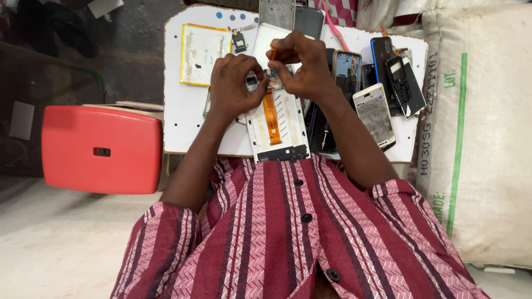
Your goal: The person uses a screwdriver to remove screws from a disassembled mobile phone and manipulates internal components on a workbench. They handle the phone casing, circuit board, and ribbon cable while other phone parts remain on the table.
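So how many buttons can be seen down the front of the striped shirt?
3 buttons on the striped shirt: one near the white board, one at mid-chest, one near the bottom of the view. Others may lie hidden in folds or out of view.
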